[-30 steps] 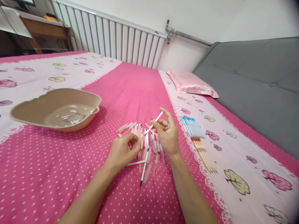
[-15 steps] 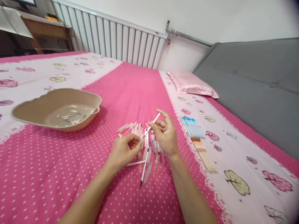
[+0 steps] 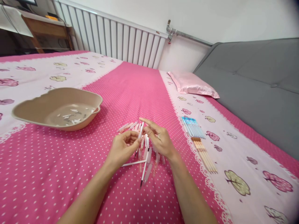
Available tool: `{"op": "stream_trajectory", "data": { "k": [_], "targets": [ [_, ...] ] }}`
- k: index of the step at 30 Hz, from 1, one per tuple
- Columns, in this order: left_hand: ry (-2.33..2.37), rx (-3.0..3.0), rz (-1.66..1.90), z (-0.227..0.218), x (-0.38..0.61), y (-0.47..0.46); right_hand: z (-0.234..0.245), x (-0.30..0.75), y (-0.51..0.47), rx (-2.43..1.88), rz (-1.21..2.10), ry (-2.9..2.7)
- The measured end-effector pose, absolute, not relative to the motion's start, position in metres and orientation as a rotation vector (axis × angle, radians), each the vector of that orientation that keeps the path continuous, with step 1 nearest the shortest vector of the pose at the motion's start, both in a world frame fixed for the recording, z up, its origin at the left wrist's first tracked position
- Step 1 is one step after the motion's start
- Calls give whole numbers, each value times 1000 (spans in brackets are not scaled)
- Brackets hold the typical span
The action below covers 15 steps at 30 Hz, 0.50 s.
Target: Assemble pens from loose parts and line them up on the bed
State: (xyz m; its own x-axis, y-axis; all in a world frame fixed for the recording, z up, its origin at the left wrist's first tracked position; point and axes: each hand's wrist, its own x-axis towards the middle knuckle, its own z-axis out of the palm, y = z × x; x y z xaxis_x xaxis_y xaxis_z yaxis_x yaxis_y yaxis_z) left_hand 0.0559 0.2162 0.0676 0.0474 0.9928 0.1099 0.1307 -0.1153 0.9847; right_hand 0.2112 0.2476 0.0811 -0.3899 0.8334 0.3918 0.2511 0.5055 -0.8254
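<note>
My left hand (image 3: 125, 147) pinches a slim white pen refill (image 3: 141, 130) near its middle, holding it nearly upright. A dark tip shows just below the fingers; whether a clear barrel surrounds the refill I cannot tell. My right hand (image 3: 161, 140) is on the other side, its index finger stretched over the refill's top end and its thumb apart from that finger. Under both hands lies a loose pile of translucent pink pen parts (image 3: 149, 155) and white refills. One white refill with a black tip (image 3: 143, 172) points toward me, and another (image 3: 133, 163) lies crosswise.
At left stands a beige basin (image 3: 46, 107) with small white and grey bits inside. To the right lie a row of blue-topped pens (image 3: 193, 127) and a row of cream pens with brown ends (image 3: 204, 155). A pink pillow (image 3: 192, 84) rests by the grey headboard (image 3: 252, 68).
The white refill has moved left and turned more upright, now in my left hand. My right hand has shifted left, its fingers loosened from around the refill, index finger over the top end.
</note>
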Motion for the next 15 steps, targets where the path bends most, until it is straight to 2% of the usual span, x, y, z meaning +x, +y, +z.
{"op": "stream_trajectory", "data": {
  "k": [6,10,15],
  "targets": [
    [1151,1376,1220,67,57,215,80,209,248,-897,839,-1963],
    [1166,1382,1232,66,55,216,80,210,249,-874,939,-1866],
    [1250,1311,1328,66,51,218,78,234,259,-1266,880,-1487]
  ]
}}
